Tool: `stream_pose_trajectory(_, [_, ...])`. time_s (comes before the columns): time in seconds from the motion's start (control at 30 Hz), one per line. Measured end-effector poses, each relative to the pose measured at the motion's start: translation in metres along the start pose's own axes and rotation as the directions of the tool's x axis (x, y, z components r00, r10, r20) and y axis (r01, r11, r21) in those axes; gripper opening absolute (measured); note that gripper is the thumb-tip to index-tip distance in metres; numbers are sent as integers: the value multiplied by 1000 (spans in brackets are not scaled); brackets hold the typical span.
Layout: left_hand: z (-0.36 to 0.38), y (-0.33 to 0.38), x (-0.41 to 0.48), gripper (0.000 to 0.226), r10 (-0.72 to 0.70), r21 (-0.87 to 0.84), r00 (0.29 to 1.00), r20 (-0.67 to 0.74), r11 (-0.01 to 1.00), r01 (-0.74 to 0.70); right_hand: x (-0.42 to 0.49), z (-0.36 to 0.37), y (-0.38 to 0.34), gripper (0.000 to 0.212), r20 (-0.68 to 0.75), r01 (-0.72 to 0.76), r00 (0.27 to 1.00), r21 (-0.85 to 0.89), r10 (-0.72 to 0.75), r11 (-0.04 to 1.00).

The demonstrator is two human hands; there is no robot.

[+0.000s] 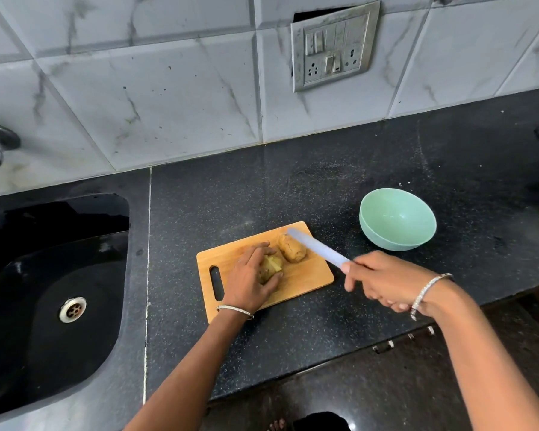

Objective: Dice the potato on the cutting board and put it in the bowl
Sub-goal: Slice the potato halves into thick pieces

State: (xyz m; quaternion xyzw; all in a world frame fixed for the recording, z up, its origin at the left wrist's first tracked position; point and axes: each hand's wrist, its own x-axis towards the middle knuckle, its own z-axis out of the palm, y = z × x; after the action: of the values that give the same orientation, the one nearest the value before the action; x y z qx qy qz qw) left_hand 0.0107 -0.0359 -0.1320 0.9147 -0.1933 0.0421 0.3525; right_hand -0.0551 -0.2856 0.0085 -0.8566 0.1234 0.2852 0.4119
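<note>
Left grip (249, 279), curled round the potato half (272, 266), should keep knuckles forward while the right grip (383, 281), wrapped round the knife (316, 247), slices evenly

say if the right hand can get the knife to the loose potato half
Probably yes: the right hand grips the knife, its blade right beside the loose potato half, with nothing between.

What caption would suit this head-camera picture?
Left hand grips a potato piece on the cutting board; right hand holds the knife.
</note>
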Motion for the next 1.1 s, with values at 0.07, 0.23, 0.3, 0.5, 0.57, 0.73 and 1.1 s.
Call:
stream_pose_trajectory(0.07, [0,1,-1,40,8,-8,999,-32,1000,-9,14,13,0,39,-131,60,990,111,-45,992])
stream_pose_trajectory(0.23, [0,2,0,38,-10,-38,998,-65,999,8,43,47,1,39,-253,126,961,54,-109,990])
stream_pose_trajectory(0.3, [1,0,-1,40,-7,-25,998,-62,1000,6,49,57,1,39,-238,133,964,61,-115,989])
stream_pose_trajectory(0.5, [3,3,-5,38,10,13,997,-71,1000,-9,55,64,6,37,-251,140,960,37,-126,989])
stream_pose_trajectory(0.57, [4,5,-5,37,-6,6,996,-90,1000,6,56,63,7,37,-255,141,958,35,-128,989])
stream_pose_trajectory(0.73, [1,10,1,34,-105,-92,989,-101,991,96,59,65,11,37,-261,139,957,30,-127,990])
stream_pose_trajectory(1.1, [0,9,0,31,-103,-144,989,-110,986,87,59,79,10,42,-257,87,954,-249,-152,965])
